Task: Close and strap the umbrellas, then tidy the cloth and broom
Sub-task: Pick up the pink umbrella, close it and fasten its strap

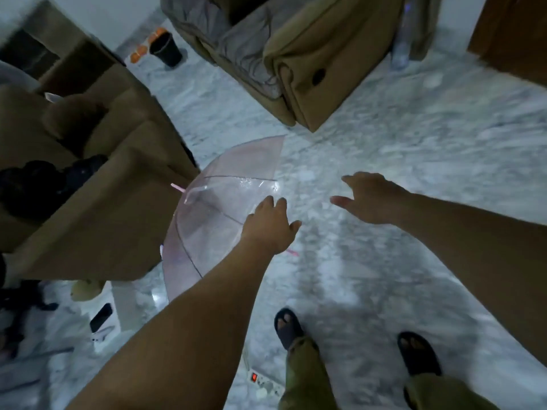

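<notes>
**Inspector:** Count the umbrellas.

**Assistant:** One clear pink umbrella (219,208), open, lying on the marble floor (384,173) against the brown sofa (97,202).

**Inspector:** Hands?

**Assistant:** Two. The left hand (270,229) is over the canopy edge, fingers extended; contact cannot be told. The right hand (370,199) is spread above the floor, holding nothing.

**Inspector:** Surroundings?

**Assistant:** One armchair (310,69) beyond, one black bin (165,50), one power strip (265,383) by the sandalled feet.

I'm reading no text, label, brand or number anywhere; motion blur is smearing the whole view. I'm seeing only a red lit switch on the power strip (264,383) near my feet, and it's showing no legible marking.
</notes>
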